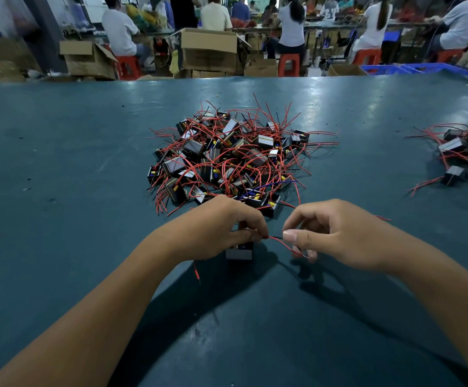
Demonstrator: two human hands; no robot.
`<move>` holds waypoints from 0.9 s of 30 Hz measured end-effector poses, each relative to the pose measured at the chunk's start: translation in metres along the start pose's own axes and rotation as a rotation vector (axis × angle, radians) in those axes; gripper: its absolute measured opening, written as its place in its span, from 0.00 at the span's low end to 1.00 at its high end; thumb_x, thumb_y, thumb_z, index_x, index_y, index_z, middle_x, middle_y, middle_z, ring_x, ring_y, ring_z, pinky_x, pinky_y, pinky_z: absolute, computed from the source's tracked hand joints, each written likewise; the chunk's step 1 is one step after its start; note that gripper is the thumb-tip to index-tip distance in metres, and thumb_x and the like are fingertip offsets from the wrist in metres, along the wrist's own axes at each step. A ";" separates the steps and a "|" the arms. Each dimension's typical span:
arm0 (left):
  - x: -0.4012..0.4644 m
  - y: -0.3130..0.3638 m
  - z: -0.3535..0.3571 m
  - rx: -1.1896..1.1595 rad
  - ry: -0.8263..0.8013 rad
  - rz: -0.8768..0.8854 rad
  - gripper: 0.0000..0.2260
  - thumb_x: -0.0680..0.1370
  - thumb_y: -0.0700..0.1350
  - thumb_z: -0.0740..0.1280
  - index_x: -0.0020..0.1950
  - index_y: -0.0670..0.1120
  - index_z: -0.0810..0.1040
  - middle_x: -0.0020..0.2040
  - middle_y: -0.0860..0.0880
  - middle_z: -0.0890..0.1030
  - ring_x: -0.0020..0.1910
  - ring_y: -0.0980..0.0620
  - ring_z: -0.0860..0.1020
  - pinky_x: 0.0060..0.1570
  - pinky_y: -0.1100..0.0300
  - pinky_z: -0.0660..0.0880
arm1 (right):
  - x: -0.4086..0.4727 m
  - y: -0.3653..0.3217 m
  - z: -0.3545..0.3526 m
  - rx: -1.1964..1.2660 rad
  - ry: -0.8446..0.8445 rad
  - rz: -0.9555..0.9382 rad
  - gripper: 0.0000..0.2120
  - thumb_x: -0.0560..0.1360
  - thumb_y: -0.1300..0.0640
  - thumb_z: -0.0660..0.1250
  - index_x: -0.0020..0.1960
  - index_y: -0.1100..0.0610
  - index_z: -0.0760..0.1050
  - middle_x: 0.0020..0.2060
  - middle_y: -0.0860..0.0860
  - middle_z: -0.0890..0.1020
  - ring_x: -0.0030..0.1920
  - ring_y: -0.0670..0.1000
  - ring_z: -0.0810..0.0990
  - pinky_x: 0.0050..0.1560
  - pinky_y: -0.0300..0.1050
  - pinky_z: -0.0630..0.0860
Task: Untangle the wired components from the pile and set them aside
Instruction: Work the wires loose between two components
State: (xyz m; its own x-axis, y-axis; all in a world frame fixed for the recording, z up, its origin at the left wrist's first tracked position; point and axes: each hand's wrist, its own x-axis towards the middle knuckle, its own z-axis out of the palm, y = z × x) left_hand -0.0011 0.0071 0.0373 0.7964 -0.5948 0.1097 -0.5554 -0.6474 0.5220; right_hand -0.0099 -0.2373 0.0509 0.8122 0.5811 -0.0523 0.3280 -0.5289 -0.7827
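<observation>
While our forearms reach in from the near edge of the teal surface (59, 163), our left hand (216, 227) holds one small black component (239, 251) just above the surface, its grip clenched around the block with thumb and forefinger pinching the wires where they leave it. Our right hand (336, 236) sits just beside it, thumb and fingers grasping the free end of a thin red wire (281, 243) that runs between the two hands; a black wire runs alongside it. Another red wire end (196, 272) hangs below our left wrist.

Just beyond our knuckles lies the pile (227, 157): many black boxy components with yellow and blue parts, tangled in red wires that splay outward on every side, plus one blue wire near the front edge. Well apart, at the right edge of the surface, sits a smaller group of components (461, 152) with red wires. Past the far edge we see cardboard boxes (209, 51), red stools and seated people facing away at other benches.
</observation>
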 end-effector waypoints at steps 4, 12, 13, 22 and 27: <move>0.000 0.002 -0.001 0.026 0.009 -0.020 0.06 0.79 0.43 0.71 0.54 0.50 0.85 0.45 0.55 0.85 0.45 0.59 0.81 0.47 0.68 0.74 | 0.000 0.002 -0.004 0.205 0.031 0.096 0.09 0.83 0.58 0.60 0.51 0.57 0.78 0.37 0.53 0.85 0.33 0.48 0.81 0.29 0.36 0.70; 0.000 0.008 -0.003 0.112 0.095 0.009 0.04 0.76 0.41 0.72 0.49 0.46 0.84 0.40 0.54 0.85 0.38 0.57 0.81 0.44 0.56 0.77 | 0.001 -0.002 -0.004 0.427 0.020 0.139 0.25 0.71 0.38 0.65 0.53 0.59 0.79 0.38 0.58 0.85 0.34 0.52 0.82 0.28 0.40 0.74; 0.000 0.008 -0.003 0.122 0.102 0.006 0.04 0.76 0.41 0.72 0.49 0.46 0.84 0.39 0.54 0.85 0.37 0.56 0.81 0.44 0.55 0.77 | 0.001 -0.003 -0.004 0.414 0.024 0.131 0.25 0.70 0.38 0.67 0.52 0.58 0.79 0.38 0.57 0.85 0.35 0.52 0.82 0.29 0.40 0.75; 0.000 0.009 0.000 0.170 0.139 0.023 0.06 0.75 0.40 0.70 0.51 0.47 0.83 0.40 0.53 0.84 0.38 0.52 0.81 0.43 0.55 0.77 | 0.003 0.007 -0.005 0.332 0.064 0.074 0.09 0.80 0.66 0.62 0.52 0.58 0.80 0.40 0.56 0.86 0.36 0.51 0.83 0.30 0.40 0.76; 0.001 0.009 0.002 0.144 0.125 0.014 0.03 0.76 0.41 0.69 0.49 0.46 0.80 0.41 0.53 0.83 0.41 0.51 0.81 0.45 0.53 0.77 | 0.003 0.009 -0.005 0.281 0.017 0.153 0.10 0.80 0.68 0.59 0.52 0.60 0.78 0.39 0.57 0.86 0.35 0.52 0.83 0.31 0.41 0.76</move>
State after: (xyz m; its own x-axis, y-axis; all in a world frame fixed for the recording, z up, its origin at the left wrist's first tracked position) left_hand -0.0058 0.0000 0.0402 0.8071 -0.5461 0.2245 -0.5877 -0.7066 0.3940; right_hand -0.0017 -0.2432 0.0472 0.8507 0.4961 -0.1738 0.0576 -0.4165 -0.9073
